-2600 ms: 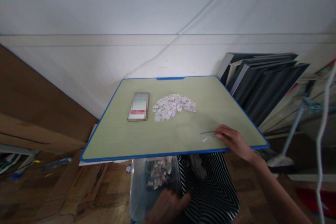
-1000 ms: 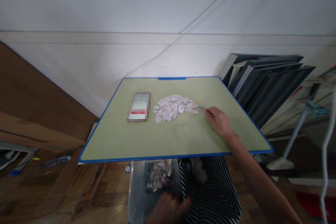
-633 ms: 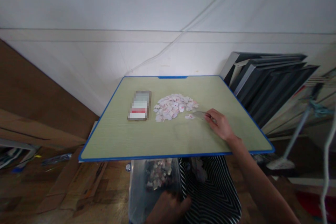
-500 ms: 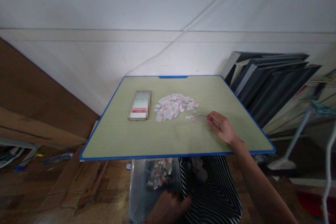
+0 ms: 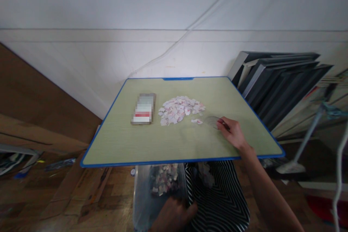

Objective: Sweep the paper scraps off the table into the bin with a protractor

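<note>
My right hand [image 5: 231,130] is closed over the right part of a pale green board with a blue rim [image 5: 163,145]. Its fingers pinch thin, curved metal tweezers [image 5: 212,118], whose blurred tips point left. Just left of the tips lie a few loose paper scraps [image 5: 197,121]. Beyond them spreads a heap of small torn white and pinkish paper scraps [image 5: 181,109]. Below the board's near edge, my left hand [image 5: 174,214] is over a clear plastic bin [image 5: 141,188], thumb stretched out to the right; its other fingers are in shadow, and I see nothing held.
A phone with a blurred screen [image 5: 144,108] lies on the board, left of the heap. Mixed scraps [image 5: 165,179] fill part of the bin. Striped black-and-white cloth [image 5: 220,203] is beside it. Dark panels [image 5: 282,83] lean at the right, cardboard [image 5: 40,108] at the left.
My right hand has drawn slightly right, and the tweezers' tips have moved away from the loose scraps, which stay on the board. My left hand looks unchanged.
</note>
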`<state>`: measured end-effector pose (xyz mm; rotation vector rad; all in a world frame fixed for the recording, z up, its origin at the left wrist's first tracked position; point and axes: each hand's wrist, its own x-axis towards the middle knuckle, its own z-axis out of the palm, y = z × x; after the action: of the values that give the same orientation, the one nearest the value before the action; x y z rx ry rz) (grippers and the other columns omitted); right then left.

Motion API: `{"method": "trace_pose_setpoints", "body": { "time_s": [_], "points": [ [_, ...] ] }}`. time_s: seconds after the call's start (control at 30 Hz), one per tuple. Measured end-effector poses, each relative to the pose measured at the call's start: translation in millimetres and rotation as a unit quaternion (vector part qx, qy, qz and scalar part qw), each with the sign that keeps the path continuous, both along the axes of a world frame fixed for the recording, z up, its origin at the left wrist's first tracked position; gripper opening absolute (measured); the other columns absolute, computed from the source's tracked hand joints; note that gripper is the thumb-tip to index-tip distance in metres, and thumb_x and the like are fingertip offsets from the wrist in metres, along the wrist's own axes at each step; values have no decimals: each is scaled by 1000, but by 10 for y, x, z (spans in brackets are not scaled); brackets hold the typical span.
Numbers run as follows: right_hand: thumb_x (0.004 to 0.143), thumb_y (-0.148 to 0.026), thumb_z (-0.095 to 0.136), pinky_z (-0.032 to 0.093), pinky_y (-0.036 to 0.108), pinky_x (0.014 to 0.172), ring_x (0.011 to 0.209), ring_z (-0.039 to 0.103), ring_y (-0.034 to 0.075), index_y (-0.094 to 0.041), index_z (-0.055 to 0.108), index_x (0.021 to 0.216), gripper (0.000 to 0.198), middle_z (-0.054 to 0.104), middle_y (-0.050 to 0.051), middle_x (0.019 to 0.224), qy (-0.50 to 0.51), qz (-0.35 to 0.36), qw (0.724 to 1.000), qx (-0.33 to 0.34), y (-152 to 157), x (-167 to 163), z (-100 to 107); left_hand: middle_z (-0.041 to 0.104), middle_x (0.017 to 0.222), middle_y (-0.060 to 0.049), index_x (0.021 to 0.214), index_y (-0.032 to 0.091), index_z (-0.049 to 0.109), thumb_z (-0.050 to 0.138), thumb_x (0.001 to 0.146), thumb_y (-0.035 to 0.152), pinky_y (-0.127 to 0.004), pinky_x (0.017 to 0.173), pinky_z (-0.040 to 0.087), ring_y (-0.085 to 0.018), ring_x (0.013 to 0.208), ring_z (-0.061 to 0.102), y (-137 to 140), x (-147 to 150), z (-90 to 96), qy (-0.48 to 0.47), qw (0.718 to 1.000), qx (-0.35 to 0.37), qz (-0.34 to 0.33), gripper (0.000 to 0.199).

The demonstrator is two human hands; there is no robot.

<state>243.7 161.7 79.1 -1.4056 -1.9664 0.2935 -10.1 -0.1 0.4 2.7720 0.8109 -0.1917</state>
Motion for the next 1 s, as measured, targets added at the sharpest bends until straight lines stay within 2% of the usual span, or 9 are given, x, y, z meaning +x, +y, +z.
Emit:
{"method": "trace_pose_setpoints", "body": {
  "time_s": [0.23,0.4,0.63,1.0],
  "points": [
    [82,-28,42,32,22,45,46,41,10,-18,45,63,21,44,-3,51,-3,5,1000,-18,7,-18,9,65,74,-2,110,19,44,55,79,12,-22,48,49,-17,58,62,-10,11,-68,12,1000,9,2,34],
    [82,-28,42,31,22,45,45,40,9,-17,45,64,21,44,-2,52,2,6,1000,-21,8,-30,22,65,78,-4,109,18,43,56,79,11,-23,51,51,-18,62,62,-13,6,-7,-10,1000,6,4,34],
    [80,-28,43,28,22,43,43,37,9,-18,44,61,22,40,-3,49,11,0,1000,-19,-9,-7,49,65,81,-4,110,17,43,54,81,12,-25,52,52,-18,64,63,9,14,78,13,1000,-19,0,32],
    [80,-30,42,30,22,42,42,38,9,-18,43,60,23,40,-4,48,24,-2,999,-30,-52,-3,64,65,86,-6,114,18,41,57,79,13,-26,56,51,-19,69,63,-7,12,33,11,1000,-12,5,39]
  ]
}}
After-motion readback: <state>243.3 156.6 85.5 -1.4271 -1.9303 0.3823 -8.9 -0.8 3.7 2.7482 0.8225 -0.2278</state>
